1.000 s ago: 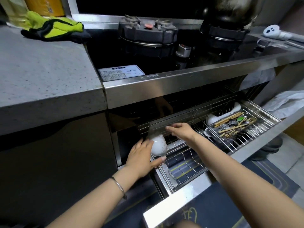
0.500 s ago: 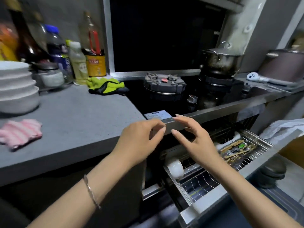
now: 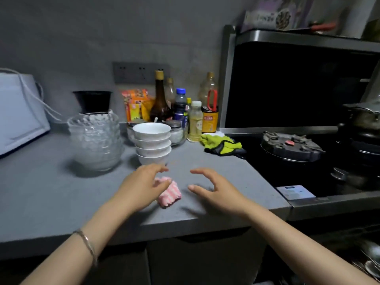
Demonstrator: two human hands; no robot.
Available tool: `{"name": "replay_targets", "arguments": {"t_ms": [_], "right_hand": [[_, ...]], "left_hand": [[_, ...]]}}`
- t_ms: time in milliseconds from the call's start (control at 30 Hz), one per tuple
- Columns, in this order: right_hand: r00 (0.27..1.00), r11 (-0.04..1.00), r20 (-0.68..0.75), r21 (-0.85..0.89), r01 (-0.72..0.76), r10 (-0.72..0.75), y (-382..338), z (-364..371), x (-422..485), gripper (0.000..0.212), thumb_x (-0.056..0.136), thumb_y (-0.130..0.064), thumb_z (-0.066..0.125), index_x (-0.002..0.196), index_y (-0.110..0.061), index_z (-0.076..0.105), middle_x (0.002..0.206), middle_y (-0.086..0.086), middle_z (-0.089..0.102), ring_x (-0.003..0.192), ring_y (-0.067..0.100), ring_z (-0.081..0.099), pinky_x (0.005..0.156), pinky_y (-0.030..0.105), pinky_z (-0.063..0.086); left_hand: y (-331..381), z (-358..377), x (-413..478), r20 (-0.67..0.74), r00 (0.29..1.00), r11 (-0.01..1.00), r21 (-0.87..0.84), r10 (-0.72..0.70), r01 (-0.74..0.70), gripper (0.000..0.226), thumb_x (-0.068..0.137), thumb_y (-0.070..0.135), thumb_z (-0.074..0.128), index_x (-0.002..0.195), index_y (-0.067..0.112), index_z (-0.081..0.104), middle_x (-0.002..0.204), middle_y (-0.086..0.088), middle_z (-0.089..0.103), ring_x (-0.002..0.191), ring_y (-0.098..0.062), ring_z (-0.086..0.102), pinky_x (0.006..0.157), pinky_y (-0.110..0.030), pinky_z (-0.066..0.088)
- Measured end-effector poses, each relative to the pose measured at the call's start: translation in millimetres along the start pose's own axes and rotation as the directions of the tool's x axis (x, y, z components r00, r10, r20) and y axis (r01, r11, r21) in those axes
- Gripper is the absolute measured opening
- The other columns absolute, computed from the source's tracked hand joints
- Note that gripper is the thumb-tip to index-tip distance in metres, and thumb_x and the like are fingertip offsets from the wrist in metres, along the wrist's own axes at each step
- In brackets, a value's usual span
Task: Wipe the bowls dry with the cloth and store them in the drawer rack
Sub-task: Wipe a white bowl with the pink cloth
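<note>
Two bare forearms reach in from the lower edge, and the left wrist wears a thin bracelet (image 3: 87, 242). Both hands are above the front part of the grey counter (image 3: 51, 194). The left hand (image 3: 141, 186) is open, with fingers loosely bent, and it holds nothing. It is over the left part of the cloth (image 3: 171, 193) and hides it, but it is not possible to tell if the hand touches the cloth. The right hand (image 3: 216, 190) is also open and holds nothing, with thumb and fingers spread apart. It is just to the right of the cloth and does not touch it.

The cloth is pink with white stripes and lies crumpled on the counter between the two hands.

Behind the hands stands the stack of white bowls (image 3: 152, 144), upright, one inside the other. To the left of it, near, is a stack of glass bowls (image 3: 96, 140). To the right of the white bowls lies a yellow-green glove (image 3: 223, 145), at the edge of the black stove (image 3: 267, 171), where a burner (image 3: 290, 148) is visible.

Farther back, against the wall, there is a group of bottles (image 3: 195, 120) and a black container (image 3: 93, 100). A white board (image 3: 18, 112) leans at the far left.
</note>
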State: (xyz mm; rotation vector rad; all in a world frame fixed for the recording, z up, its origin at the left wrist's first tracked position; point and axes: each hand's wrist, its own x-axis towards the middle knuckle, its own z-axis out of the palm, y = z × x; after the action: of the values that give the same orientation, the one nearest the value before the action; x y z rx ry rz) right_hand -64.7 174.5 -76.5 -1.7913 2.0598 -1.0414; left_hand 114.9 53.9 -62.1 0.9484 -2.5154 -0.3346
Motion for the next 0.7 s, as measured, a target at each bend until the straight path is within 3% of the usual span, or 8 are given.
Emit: {"name": "replay_targets", "arguments": {"t_ms": [167, 267, 333, 400, 467, 533, 600, 700], "right_hand": [[0.97, 0.981, 0.173, 0.066, -0.184, 0.17, -24, 33, 49, 0.046, 0.094, -0.031, 0.056, 0.134, -0.01, 0.049, 0.13, 0.005, 0.056, 0.11, 0.01, 0.052, 0.081, 0.008, 0.033], [0.941, 0.97, 0.243, 0.003, -0.244, 0.236, -26, 43, 69, 0.05, 0.091, -0.023, 0.06, 0.136, -0.007, 0.045, 0.123, 0.009, 0.058, 0.106, 0.02, 0.057, 0.088, 0.021, 0.041], [0.918, 0.96, 0.297, 0.011, -0.28, 0.264, -27, 44, 76, 0.057, 0.086, -0.018, 0.067, 0.137, -0.009, 0.044, 0.117, 0.008, 0.056, 0.099, 0.019, 0.056, 0.087, 0.022, 0.042], [0.896, 0.95, 0.353, 0.057, -0.307, 0.268, -26, 42, 79, 0.051, 0.081, -0.012, 0.072, 0.129, -0.007, 0.053, 0.113, 0.008, 0.059, 0.093, 0.014, 0.056, 0.085, 0.022, 0.045], [0.882, 0.939, 0.41, 0.141, -0.313, 0.233, -27, 35, 79, 0.03, 0.079, -0.006, 0.071, 0.109, -0.005, 0.065, 0.102, 0.005, 0.067, 0.087, 0.011, 0.061, 0.078, 0.015, 0.048], [0.88, 0.913, 0.441, 0.261, -0.314, 0.177, -27, 27, 77, 0.026, 0.08, -0.007, 0.072, 0.106, -0.005, 0.067, 0.103, 0.005, 0.07, 0.095, 0.014, 0.065, 0.084, 0.013, 0.047], [0.891, 0.855, 0.442, 0.421, -0.303, 0.098, -25, 18, 76, 0.033, 0.083, -0.008, 0.07, 0.114, -0.001, 0.063, 0.114, 0.011, 0.068, 0.106, 0.019, 0.063, 0.097, 0.024, 0.046], [0.894, 0.709, 0.446, 0.618, -0.338, 0.038, -30, 8, 73, 0.036, 0.082, -0.01, 0.07, 0.117, -0.005, 0.061, 0.113, 0.014, 0.068, 0.102, 0.022, 0.065, 0.092, 0.032, 0.051]], "left_hand": [[-39, 4, 5, 0.098, 0.985, 0.989, 0.035, -0.143, 0.14, 0.047, 0.092, 0.046, 0.051, 0.132, 0.023, 0.049, 0.129, 0.003, 0.058, 0.119, -0.016, 0.05, 0.098, -0.03, 0.042], [-44, 8, 9, 0.163, 0.973, 0.984, 0.087, -0.166, 0.153, 0.054, 0.089, 0.045, 0.055, 0.135, 0.018, 0.047, 0.13, -0.004, 0.055, 0.124, -0.021, 0.045, 0.1, -0.029, 0.039], [-45, 7, 13, 0.218, 0.96, 0.983, 0.085, -0.175, 0.16, 0.044, 0.084, 0.041, 0.063, 0.12, 0.016, 0.058, 0.118, -0.004, 0.06, 0.114, -0.021, 0.051, 0.09, -0.026, 0.041], [-48, 4, 17, 0.274, 0.948, 0.983, -0.045, -0.16, 0.179, 0.021, 0.077, 0.034, 0.072, 0.085, 0.018, 0.061, 0.085, 0.001, 0.061, 0.081, -0.015, 0.054, 0.069, -0.026, 0.039], [-54, 1, 19, 0.306, 0.947, 0.958, -0.227, -0.101, 0.175, 0.021, 0.071, 0.031, 0.075, 0.073, 0.021, 0.057, 0.072, 0.003, 0.055, 0.068, -0.012, 0.046, 0.064, -0.026, 0.036], [-55, -7, 20, 0.269, 0.963, 0.878, -0.458, -0.015, 0.142, 0.016, 0.075, 0.021, 0.075, 0.077, 0.023, 0.059, 0.074, 0.002, 0.059, 0.069, -0.009, 0.052, 0.07, -0.026, 0.042], [-50, -17, 24, 0.182, 0.983, 0.734, -0.671, 0.033, 0.1, 0.018, 0.083, 0.003, 0.069, 0.086, 0.019, 0.061, 0.076, 0.003, 0.064, 0.071, -0.002, 0.058, 0.075, -0.019, 0.046], [-37, -31, 34, 0.081, 0.996, 0.583, -0.808, -0.04, 0.089, 0.013, 0.087, 0.002, 0.063, 0.092, 0.014, 0.06, 0.072, 0.003, 0.068, 0.065, 0.001, 0.06, 0.069, -0.014, 0.049]]}}
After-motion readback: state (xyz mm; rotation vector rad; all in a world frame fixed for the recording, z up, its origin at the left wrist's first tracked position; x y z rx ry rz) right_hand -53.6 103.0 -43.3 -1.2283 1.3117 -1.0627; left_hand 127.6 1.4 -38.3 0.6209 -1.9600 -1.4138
